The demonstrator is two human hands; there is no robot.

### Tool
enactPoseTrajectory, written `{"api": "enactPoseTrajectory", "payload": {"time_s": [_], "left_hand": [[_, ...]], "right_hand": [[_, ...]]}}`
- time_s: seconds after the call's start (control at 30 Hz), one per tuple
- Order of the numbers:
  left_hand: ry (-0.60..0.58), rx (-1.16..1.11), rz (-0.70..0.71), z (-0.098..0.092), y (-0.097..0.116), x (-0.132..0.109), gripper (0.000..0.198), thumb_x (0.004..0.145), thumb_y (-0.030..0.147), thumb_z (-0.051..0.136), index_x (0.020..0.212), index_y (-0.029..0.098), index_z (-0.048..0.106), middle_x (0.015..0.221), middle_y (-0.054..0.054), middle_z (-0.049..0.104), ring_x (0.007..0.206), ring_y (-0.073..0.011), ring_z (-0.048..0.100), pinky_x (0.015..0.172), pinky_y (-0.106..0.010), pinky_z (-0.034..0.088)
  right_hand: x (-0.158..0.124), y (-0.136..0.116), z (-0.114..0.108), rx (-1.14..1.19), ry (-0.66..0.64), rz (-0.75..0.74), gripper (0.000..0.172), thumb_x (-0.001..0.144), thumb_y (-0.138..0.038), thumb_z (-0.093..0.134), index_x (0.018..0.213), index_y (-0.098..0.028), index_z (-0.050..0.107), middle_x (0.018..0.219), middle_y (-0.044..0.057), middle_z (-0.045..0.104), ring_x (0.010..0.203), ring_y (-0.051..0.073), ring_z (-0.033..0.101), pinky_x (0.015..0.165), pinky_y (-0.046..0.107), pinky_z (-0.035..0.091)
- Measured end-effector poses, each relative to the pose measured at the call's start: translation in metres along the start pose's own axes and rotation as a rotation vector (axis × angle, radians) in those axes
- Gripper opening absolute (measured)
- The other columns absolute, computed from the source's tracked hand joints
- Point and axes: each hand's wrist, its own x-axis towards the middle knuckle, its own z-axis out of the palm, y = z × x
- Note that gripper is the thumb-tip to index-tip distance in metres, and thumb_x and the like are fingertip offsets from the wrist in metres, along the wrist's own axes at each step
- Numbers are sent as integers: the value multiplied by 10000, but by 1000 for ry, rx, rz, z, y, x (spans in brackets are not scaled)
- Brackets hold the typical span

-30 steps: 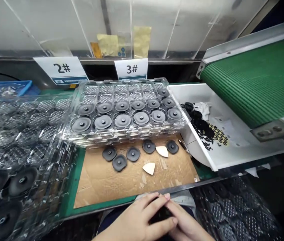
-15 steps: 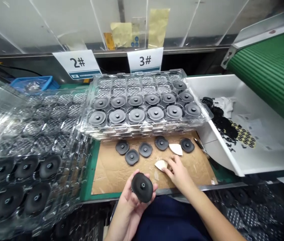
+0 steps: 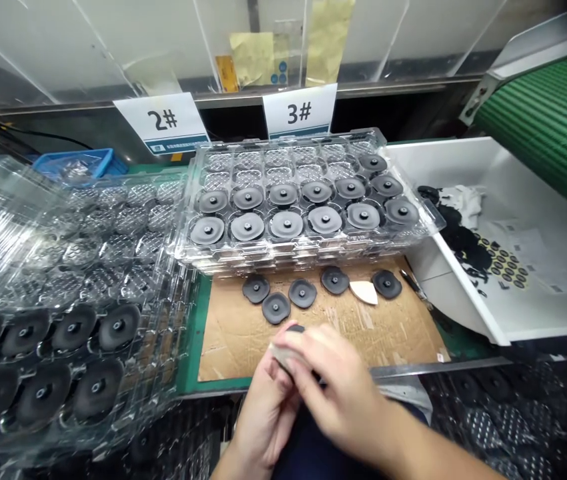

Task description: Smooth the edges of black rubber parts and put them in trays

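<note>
My left hand (image 3: pixel 267 405) is closed around a black round disc (image 3: pixel 296 328), held low in front of me and mostly hidden by fingers. Over it, my right hand (image 3: pixel 341 387) pinches a white pad (image 3: pixel 284 355) and presses it to the disc's edge; only a sliver of the pad shows. Beyond the hands, several black discs (image 3: pixel 276 308) with raised centre hubs lie on a brown cardboard sheet (image 3: pixel 243 350). Another white pad (image 3: pixel 364 292) with a pointed corner rests among them.
Behind the cardboard stands a stack of clear trays (image 3: pixel 263 252), its front rows holding discs. More clear trays (image 3: pixel 163 313) spread at left. A white bin (image 3: pixel 496 327) with black scraps sits right, below a green conveyor belt (image 3: pixel 553 120). A pen-like tool (image 3: pixel 416 288) lies beside the bin.
My right hand has lifted the nearer white pad off the cardboard and brought it left onto the disc in my left hand. The view has shifted slightly.
</note>
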Motion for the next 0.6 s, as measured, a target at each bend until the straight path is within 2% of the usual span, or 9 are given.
{"api": "enactPoseTrajectory", "payload": {"time_s": [0.07, 0.13, 0.2, 0.27, 0.3, 0.37, 0.43, 0.53, 0.6], "left_hand": [[26, 20, 15, 2, 4, 0, 514, 731, 279, 646, 1220, 256, 491, 1219, -81, 581, 1110, -219, 533, 930, -295, 424], [55, 40, 43, 6, 6, -1, 563, 693, 288, 681, 1223, 271, 490, 1184, -72, 604, 1066, -222, 561, 889, -291, 454], [43, 47, 51, 10, 6, -2, 646, 618, 319, 735, 1218, 269, 501, 1131, -71, 632, 1038, -233, 577, 895, -310, 452], [0, 38, 42, 15, 8, -3, 638, 566, 333, 763, 1166, 270, 554, 1081, -57, 658, 1028, -228, 583, 925, -305, 429], [-24, 30, 44, 17, 9, -4, 612, 550, 342, 768, 1129, 271, 584, 1071, -48, 665, 1027, -223, 584, 935, -296, 419], [-54, 19, 43, 20, 12, -6, 572, 525, 342, 777, 1072, 282, 620, 1069, -29, 670, 998, -214, 600, 921, -283, 428], [-75, 18, 23, 21, 13, -7, 592, 479, 344, 795, 1045, 279, 635, 1081, -27, 668, 980, -210, 608, 883, -265, 449], [-100, 6, -24, 24, 10, -7, 614, 462, 351, 802, 1048, 277, 635, 1077, -27, 670, 997, -189, 595, 882, -236, 434], [-116, 3, -59, 28, 7, -7, 595, 499, 359, 791, 1065, 271, 627, 1041, -29, 677, 997, -195, 590, 933, -279, 403]], "right_hand": [[3, -15, 2, 17, -141, -45, 256, 856, -184, 426, 1066, -224, 567, 934, 37, 641, 838, 173, 578, 764, 311, 464], [8, -20, 3, -1, -223, -43, 255, 864, -157, 407, 1045, -226, 574, 968, 25, 638, 876, 160, 579, 787, 293, 460], [13, -21, 3, -89, -126, -67, 266, 874, -172, 384, 1066, -217, 563, 993, 44, 632, 911, 184, 565, 817, 333, 443], [13, -22, 1, -141, -28, -118, 284, 872, -186, 377, 1105, -201, 537, 964, 71, 630, 881, 207, 558, 798, 368, 439], [10, -23, -2, -129, -37, -147, 286, 867, -183, 385, 1114, -201, 529, 945, 70, 632, 851, 204, 562, 775, 361, 446], [0, -24, -10, -76, -153, -179, 278, 843, -152, 426, 1088, -224, 536, 896, 40, 641, 779, 175, 575, 721, 312, 462], [-13, -24, -20, -78, -209, -130, 265, 825, -138, 461, 1049, -250, 546, 841, 11, 641, 713, 153, 576, 661, 276, 462], [-20, -25, -32, -234, -83, -56, 278, 838, -152, 449, 1085, -250, 531, 775, 16, 614, 661, 158, 540, 603, 282, 427], [-13, -26, -35, -333, -29, -200, 271, 870, -164, 412, 1097, -219, 548, 731, 26, 595, 638, 160, 504, 602, 301, 383]]}}
